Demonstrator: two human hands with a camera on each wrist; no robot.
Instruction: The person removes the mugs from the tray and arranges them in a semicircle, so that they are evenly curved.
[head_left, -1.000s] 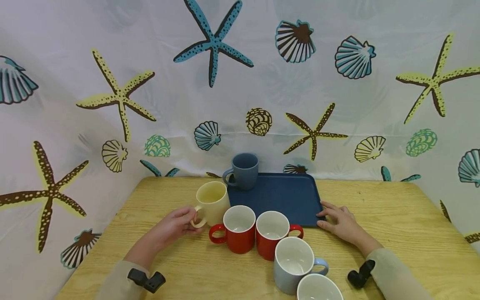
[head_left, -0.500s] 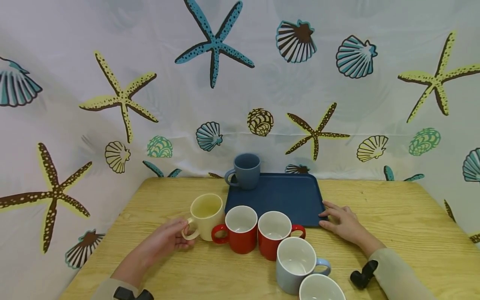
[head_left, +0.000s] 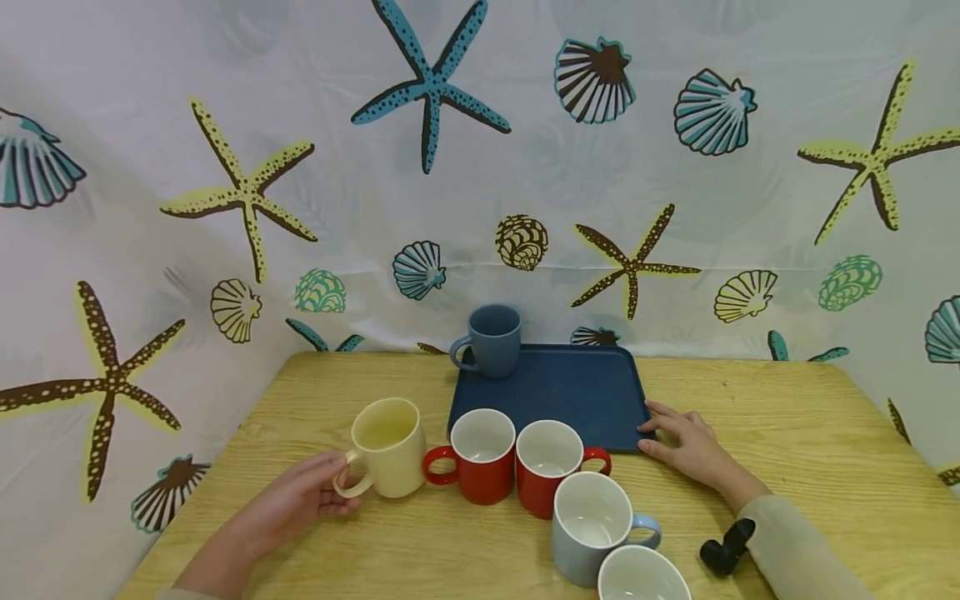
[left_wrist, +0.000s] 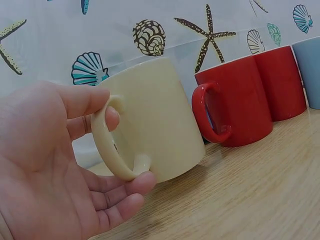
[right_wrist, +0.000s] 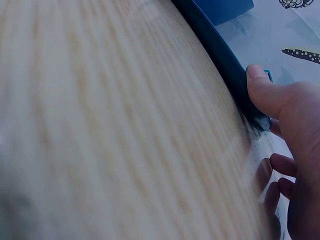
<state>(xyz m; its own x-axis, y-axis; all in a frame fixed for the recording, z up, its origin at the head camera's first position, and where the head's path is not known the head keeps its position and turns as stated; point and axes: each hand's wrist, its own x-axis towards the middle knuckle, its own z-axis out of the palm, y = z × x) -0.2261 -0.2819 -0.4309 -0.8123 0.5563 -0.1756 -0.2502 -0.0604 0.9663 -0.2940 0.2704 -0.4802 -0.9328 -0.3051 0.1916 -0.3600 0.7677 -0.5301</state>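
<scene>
My left hand (head_left: 300, 496) grips a pale yellow mug (head_left: 397, 467) by its handle. In the left wrist view, thumb and fingers close on the handle, and the mug (left_wrist: 155, 120) leans over the wood; whether its base touches is unclear. Just right of it stand two red mugs, one (head_left: 486, 479) with its handle to the left, the other (head_left: 536, 487) with its handle to the right. At the right, my right hand (head_left: 690, 446) pinches the near right corner of a dark blue tray (head_left: 577, 400); in the right wrist view the thumb lies against the tray's rim (right_wrist: 230, 80).
A blue mug (head_left: 495, 346) stands on the tray's far left corner. Nearer to me are a light blue mug (head_left: 581, 550) and another white-lined mug (head_left: 645, 579), cut off by the frame. A patterned cloth (head_left: 480, 192) hangs behind the wooden table (head_left: 765, 425).
My left hand has drawn the yellow mug left and toward me, away from the tray's left side. The right hand stays at the tray's corner.
</scene>
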